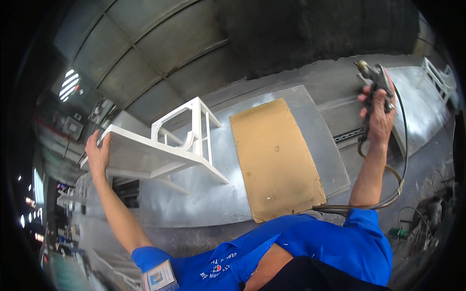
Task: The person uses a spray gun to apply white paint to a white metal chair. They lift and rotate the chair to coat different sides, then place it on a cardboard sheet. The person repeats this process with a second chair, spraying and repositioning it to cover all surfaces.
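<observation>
At the left, a white chair (174, 157) rests on a metal-topped surface (221, 206), tilted over, its slim legs and open side frame showing. My left hand (98, 153) grips the top edge of its broad panel at the far left end, with the fingers over the rim. Raised well off to the right, my right hand (379, 114) is closed around a spray gun (374, 77), whose brass-coloured nozzle points up and to the left. A hose (399, 186) runs from the gun down past my right forearm. Whether the trigger is pressed I cannot tell.
Flat brown cardboard (276, 160) covers the middle of the metal surface. Beyond my right arm, another metal sheet (417, 104) carries white furniture frames (437, 80). A dark, stained wall (301, 39) rises behind. Tangled lines and equipment (427, 218) lie at the lower right.
</observation>
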### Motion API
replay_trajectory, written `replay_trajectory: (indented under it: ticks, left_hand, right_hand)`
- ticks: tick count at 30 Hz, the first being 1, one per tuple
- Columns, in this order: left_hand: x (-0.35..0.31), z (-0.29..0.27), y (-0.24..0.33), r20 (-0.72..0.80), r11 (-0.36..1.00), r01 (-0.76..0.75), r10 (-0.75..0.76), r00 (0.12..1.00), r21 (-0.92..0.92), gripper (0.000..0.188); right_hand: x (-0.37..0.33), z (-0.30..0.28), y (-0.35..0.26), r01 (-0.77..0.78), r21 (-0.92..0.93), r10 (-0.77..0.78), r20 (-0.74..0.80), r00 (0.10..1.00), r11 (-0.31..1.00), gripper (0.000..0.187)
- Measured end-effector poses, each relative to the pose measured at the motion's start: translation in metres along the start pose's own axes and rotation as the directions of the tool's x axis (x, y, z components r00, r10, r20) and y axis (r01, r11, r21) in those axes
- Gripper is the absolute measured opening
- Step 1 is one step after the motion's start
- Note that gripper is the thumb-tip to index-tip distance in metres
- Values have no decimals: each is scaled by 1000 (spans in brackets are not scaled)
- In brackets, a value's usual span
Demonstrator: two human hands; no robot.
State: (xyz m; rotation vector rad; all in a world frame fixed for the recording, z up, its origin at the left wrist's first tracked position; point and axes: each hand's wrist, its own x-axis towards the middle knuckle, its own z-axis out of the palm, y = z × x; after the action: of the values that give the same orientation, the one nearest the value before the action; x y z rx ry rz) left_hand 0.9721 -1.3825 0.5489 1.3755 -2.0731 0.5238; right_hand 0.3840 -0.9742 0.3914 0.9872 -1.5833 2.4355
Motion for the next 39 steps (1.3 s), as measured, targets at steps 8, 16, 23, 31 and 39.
replay_trajectory:
  ticks: [8,16,23,31,39]
  left_hand:
    - [-7,34,-20,-81,996,-44,38,996,-78,74]
    - [-17,3,-39,-155,962,-191,162,974,-193,71]
    - [-17,3,-50,-142,954,-176,144,979,-244,79]
    - [-19,0,-48,-122,943,-160,129,984,-293,88]
    - [-57,-18,-43,-137,922,-137,92,986,-363,92]
  right_hand:
    - [-11,128,-62,103,-126,-96,59,994,987,60]
    - [-54,209,-57,-31,-195,67,181,981,980,57]
    - [-177,312,28,-336,-341,473,504,723,878,53]
    - [-227,409,108,-104,-337,293,580,760,936,50]
    - [-253,472,122,39,-355,254,737,626,934,56]
